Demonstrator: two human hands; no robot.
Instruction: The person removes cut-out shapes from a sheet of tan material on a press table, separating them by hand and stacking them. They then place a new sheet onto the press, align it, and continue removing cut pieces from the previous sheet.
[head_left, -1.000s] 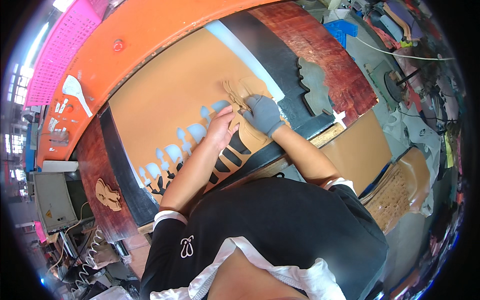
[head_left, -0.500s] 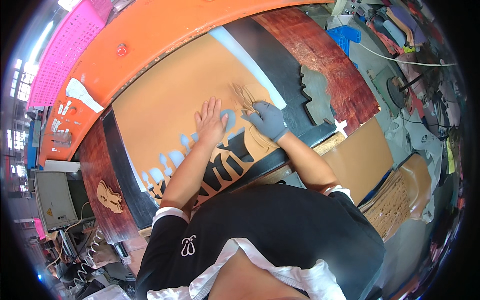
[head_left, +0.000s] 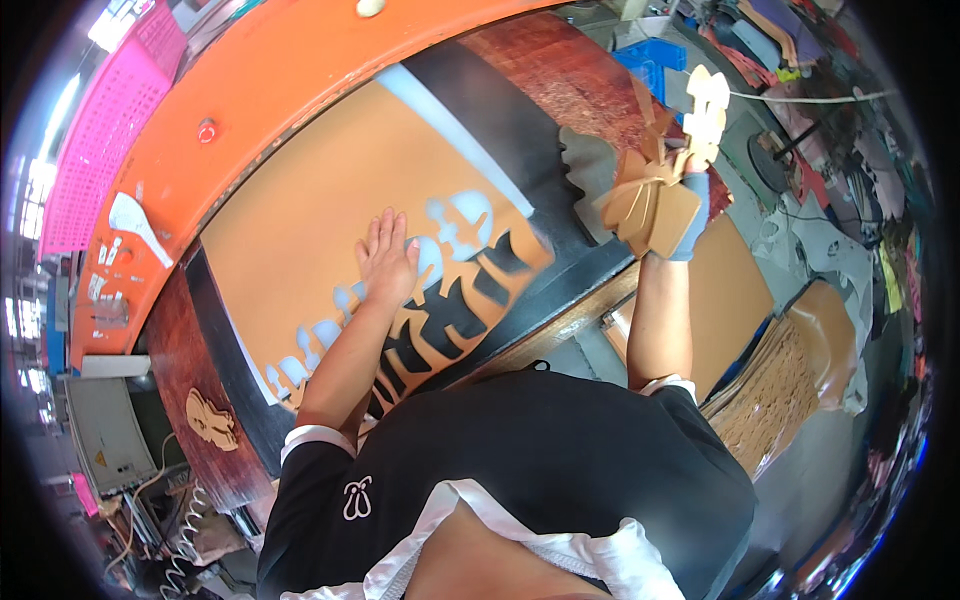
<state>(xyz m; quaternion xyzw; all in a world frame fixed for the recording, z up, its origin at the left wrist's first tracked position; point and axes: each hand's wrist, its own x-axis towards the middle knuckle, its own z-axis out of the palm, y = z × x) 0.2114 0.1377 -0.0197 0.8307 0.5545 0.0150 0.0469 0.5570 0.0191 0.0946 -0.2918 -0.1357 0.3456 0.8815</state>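
Observation:
My bare left hand point(head_left: 388, 262) lies flat, fingers outstretched, on a large tan leather-like sheet point(head_left: 300, 190). Shaped openings run along the near part of this sheet, and white and black surfaces show through them. Out to the right, my right hand point(head_left: 692, 225), in a grey glove, is raised and closed on a fanned bunch of tan cut pieces point(head_left: 655, 215). Some of those pieces stick up past the hand and look bright in the light. The bunch covers part of a dark, wavy-edged plate point(head_left: 588, 170) on the black board point(head_left: 480, 90).
Across the far side runs an orange machine beam point(head_left: 290, 75) with a red button point(head_left: 206, 130). A pink basket point(head_left: 110, 130) stands at far left. A small stack of tan shapes point(head_left: 211, 420) rests on the reddish table. More tan sheets point(head_left: 765, 385) are piled at right.
My right hand has lifted from the sheet and swung right with the bunch of cut pieces, uncovering more openings. My left hand stays flat on the sheet. The view has shifted slightly.

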